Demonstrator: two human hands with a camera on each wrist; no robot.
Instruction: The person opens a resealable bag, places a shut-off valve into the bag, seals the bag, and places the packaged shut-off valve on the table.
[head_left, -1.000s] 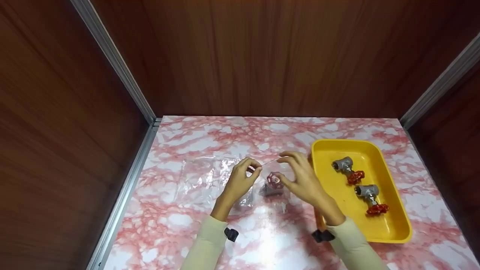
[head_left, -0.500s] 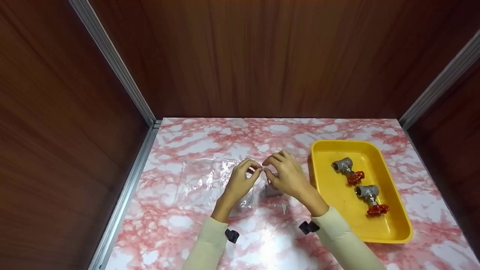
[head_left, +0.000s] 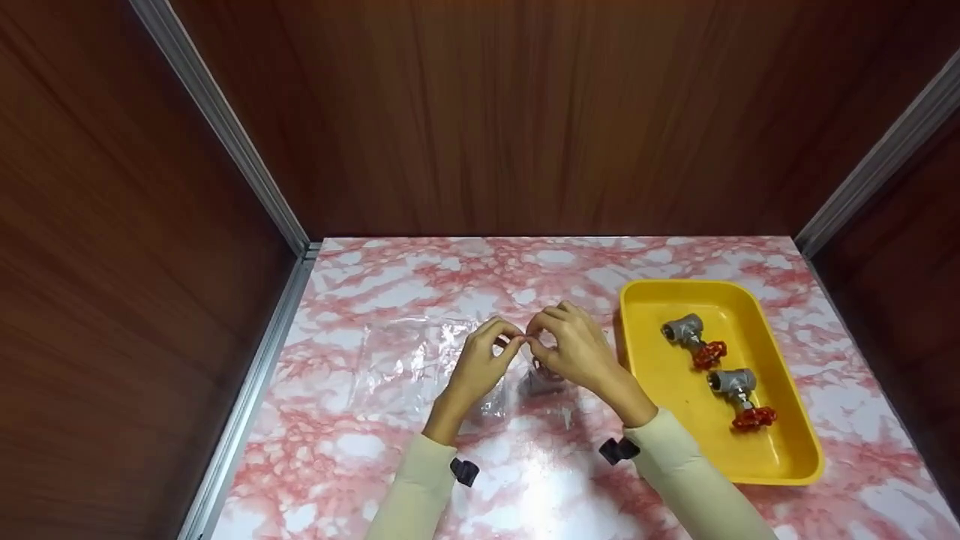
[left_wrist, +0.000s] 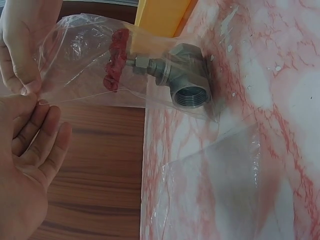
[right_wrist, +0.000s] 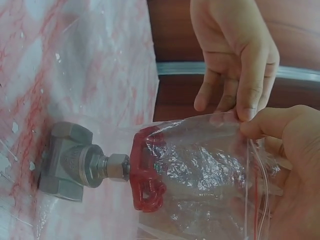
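A steel valve (left_wrist: 190,80) with a red handwheel (left_wrist: 116,60) stands upright inside a clear zip bag (right_wrist: 200,200), its metal body down at the table. Above it, my left hand (head_left: 480,364) pinches one corner of the bag's mouth between thumb and forefinger. My right hand (head_left: 577,352) pinches the bag's top edge at the same corner, so both hands' fingertips meet there. A red line and the zip strip (right_wrist: 255,200) run along the mouth under the right hand. In the head view the right hand hides most of the valve.
Flat clear bags (head_left: 397,367) lie on the pink-and-white marbled table (head_left: 360,442) by the left hand. To the right is a yellow tray (head_left: 679,450) holding two more valves (head_left: 686,330) with red handwheels. Dark wood panels (head_left: 525,120) wall in the table.
My right hand, earlier spread apart to the right, has moved left to the left hand and closed its fingertips on the bag's edge. The left hand has stayed in place.
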